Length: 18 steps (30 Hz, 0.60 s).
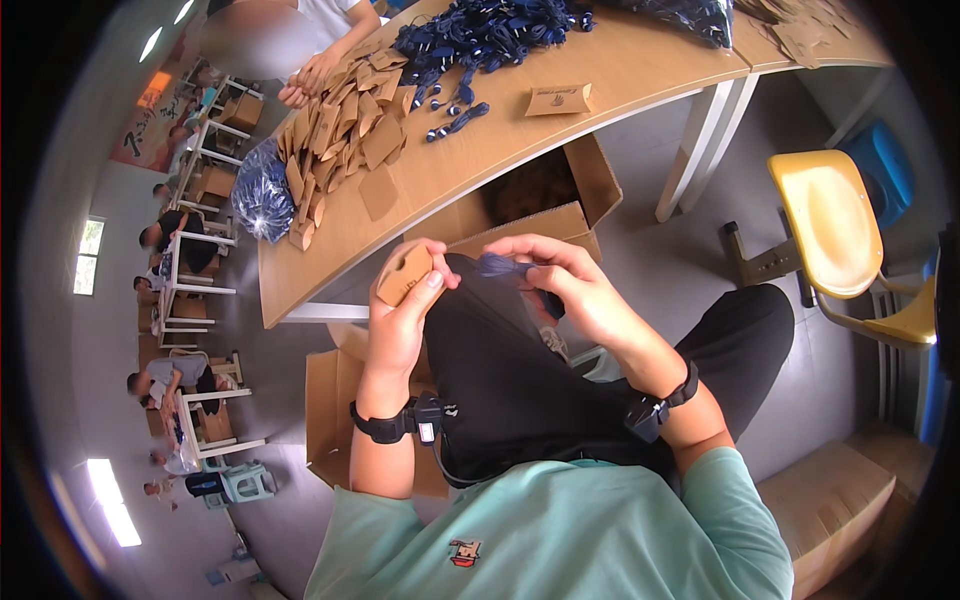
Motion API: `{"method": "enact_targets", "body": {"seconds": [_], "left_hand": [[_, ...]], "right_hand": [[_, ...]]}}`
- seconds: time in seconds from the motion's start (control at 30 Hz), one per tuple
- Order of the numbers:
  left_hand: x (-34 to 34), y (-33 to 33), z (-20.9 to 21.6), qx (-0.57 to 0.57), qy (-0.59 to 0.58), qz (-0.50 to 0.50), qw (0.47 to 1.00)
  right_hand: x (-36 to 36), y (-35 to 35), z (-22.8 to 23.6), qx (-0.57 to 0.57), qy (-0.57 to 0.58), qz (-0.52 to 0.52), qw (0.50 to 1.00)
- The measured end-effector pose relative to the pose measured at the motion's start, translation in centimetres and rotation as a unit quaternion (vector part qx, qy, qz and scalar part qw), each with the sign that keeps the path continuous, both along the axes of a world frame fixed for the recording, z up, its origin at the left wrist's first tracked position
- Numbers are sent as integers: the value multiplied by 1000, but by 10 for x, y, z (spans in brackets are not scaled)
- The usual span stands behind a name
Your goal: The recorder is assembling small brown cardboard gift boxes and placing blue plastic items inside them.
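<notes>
Above my lap, my left hand grips a small brown cardboard pillow box, fingers behind it and thumb on its near face. The box's upper end has a curved notch; whether it is open cannot be made out. To its right, my right hand pinches a bundled dark blue cord between thumb and fingers. The cord's left end points toward the box, a short gap apart from it. On the table, a heap of similar blue cords lies beside a pile of flat and folded pillow boxes.
One pillow box sits alone near the edge of the table. An open carton stands under that edge. Across the table is another person's hand, next to the boxes. A yellow chair stands at right.
</notes>
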State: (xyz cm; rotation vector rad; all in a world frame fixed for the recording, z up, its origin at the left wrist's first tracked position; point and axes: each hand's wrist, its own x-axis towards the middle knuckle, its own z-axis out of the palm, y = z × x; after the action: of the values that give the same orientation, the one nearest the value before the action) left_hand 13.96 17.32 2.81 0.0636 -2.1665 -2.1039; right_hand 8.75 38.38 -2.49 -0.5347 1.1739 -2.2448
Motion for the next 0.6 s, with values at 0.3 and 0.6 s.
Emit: {"method": "enact_targets", "body": {"seconds": [0.3,0.6], "left_hand": [[0,0,-3,-151,70,-43,985],[-1,20,7,-255,-31,-128,958]], "right_hand": [[-8,1,-6,-40,-11,28,999],[-11,9,-2,43,16,38,998]]}}
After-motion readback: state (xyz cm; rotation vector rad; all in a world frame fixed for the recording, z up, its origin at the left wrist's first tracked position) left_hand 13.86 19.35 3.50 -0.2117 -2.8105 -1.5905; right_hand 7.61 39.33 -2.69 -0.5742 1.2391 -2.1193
